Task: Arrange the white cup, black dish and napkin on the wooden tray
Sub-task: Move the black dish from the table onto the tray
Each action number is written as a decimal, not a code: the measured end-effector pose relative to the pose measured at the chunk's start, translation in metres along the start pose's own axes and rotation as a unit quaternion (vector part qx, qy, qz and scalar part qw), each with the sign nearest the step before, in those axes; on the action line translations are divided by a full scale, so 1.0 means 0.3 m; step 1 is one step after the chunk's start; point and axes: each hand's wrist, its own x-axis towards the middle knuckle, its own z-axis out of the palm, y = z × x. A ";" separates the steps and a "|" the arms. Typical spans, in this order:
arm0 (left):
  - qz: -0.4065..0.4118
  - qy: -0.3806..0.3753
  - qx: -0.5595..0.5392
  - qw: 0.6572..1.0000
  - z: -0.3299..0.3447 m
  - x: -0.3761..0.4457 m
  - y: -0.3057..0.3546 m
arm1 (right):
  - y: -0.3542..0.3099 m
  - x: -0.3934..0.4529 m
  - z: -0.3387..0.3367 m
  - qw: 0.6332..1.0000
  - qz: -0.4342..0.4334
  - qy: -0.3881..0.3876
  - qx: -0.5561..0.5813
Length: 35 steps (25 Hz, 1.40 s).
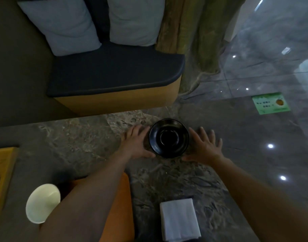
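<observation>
A: Head view, item one?
B: Black dish [169, 137], on the marbled surface [90, 137], between the two hands. Left hand [136, 142] spread flat, fingers released, thumb at the dish's near rim. Right hand [204, 145] likewise splayed, just beside the dish's other edge; neither grips it.

A: Item two?
B: White cup [43, 203], well back from the left hand, beside its forearm.

A: Three?
B: Napkin [179, 220], folded, well behind the right hand, on the surface.

A: Four?
B: Wooden tray [118, 206], under the left forearm, mostly hidden.
</observation>
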 end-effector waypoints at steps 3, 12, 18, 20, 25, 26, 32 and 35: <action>0.003 0.006 -0.031 0.999 0.041 0.004 -0.007 | -0.005 0.018 0.034 0.999 -0.015 0.036 0.029; -0.005 0.070 -0.055 0.996 0.080 -0.001 0.020 | 0.001 0.026 0.083 0.994 -0.027 0.076 0.070; -0.013 0.082 -0.095 0.992 0.076 -0.011 0.051 | -0.012 0.009 0.055 0.995 -0.013 0.061 0.080; -0.014 0.084 -0.106 0.991 0.082 -0.027 0.053 | -0.011 -0.004 0.056 0.995 -0.019 0.059 0.085; -0.013 0.086 -0.133 0.987 0.102 -0.106 0.057 | -0.008 -0.068 0.047 0.995 -0.039 0.066 0.066; -0.014 0.091 -0.141 0.986 0.107 -0.124 0.057 | -0.013 -0.082 0.041 0.995 -0.045 0.067 0.066; -0.033 0.138 -0.188 0.972 0.121 -0.313 0.084 | -0.041 -0.207 -0.013 0.989 -0.100 0.092 0.058; -0.046 0.170 -0.191 0.966 0.138 -0.429 0.096 | -0.063 -0.276 -0.021 0.987 -0.127 0.088 0.040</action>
